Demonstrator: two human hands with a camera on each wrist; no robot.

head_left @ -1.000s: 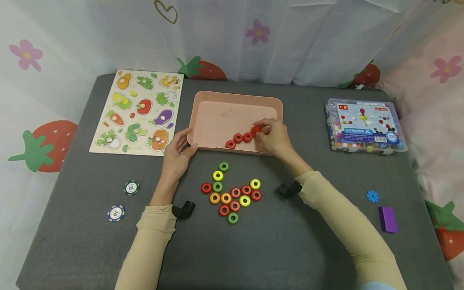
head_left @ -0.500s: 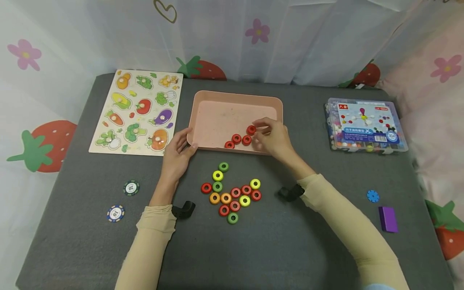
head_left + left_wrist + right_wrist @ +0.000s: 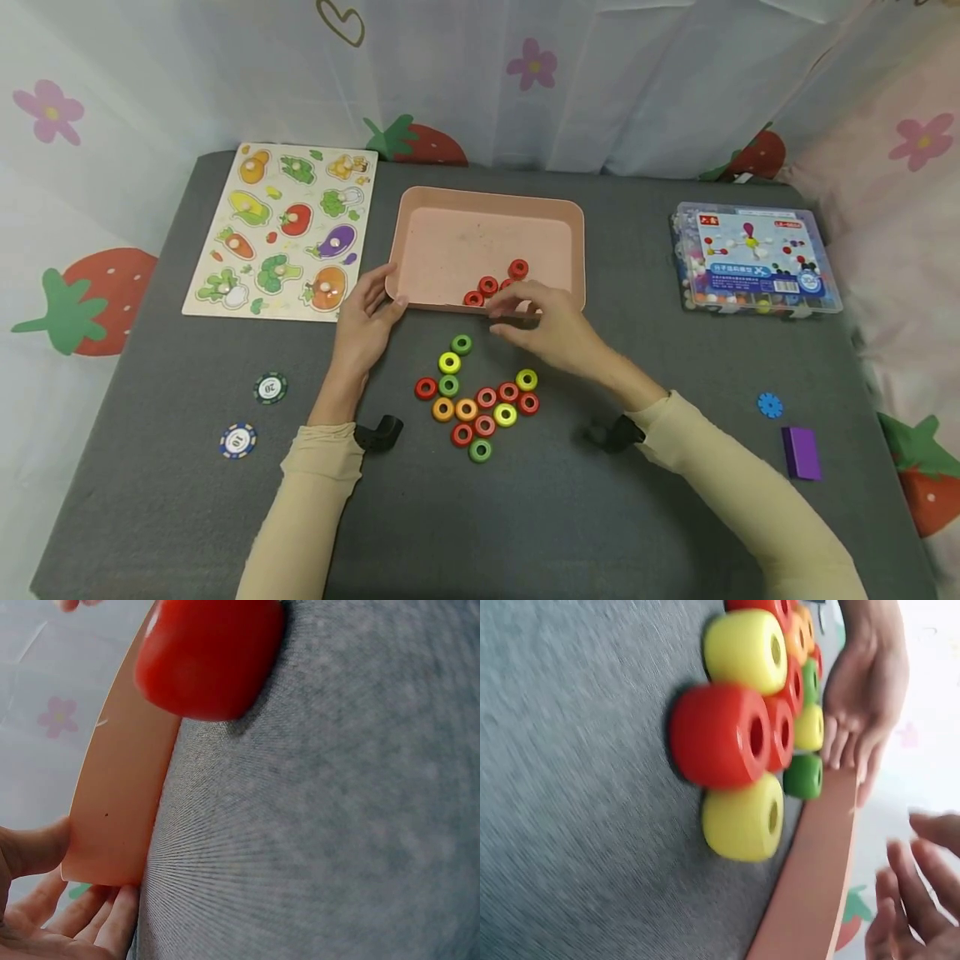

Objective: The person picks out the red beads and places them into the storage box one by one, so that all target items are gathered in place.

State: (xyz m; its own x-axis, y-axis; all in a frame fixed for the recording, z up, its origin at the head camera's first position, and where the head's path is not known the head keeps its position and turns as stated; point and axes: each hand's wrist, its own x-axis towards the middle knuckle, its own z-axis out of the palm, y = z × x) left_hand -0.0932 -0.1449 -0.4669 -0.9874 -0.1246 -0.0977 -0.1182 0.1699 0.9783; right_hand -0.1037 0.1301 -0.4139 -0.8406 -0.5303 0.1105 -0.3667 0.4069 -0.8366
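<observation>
In the head view a shallow pink tray [image 3: 480,197] holds several red beads [image 3: 487,286] with centre holes, near its front wall. My left hand [image 3: 363,321] grips the tray's left front corner; in the left wrist view its thumb [image 3: 37,847] lies against the front wall and the fingers are round the corner. Over the tray's right front edge hovers my right hand [image 3: 551,325], partly hiding a red bead. Its thumb and fingers are apart with nothing between them in the right wrist view. On the cloth before the tray lie several red, yellow, green and orange beads [image 3: 486,397].
A vegetable puzzle board [image 3: 285,233] lies left of the tray. Two poker chips [image 3: 270,387] sit at the left. A clear box of molecule model parts [image 3: 757,258] stands back right, with a blue disc [image 3: 770,406] and purple block [image 3: 802,454] nearer.
The right hand nudged the red beads in the tray, let go of the one it touched, and drew back toward the front edge. The left hand stayed at the tray corner.
</observation>
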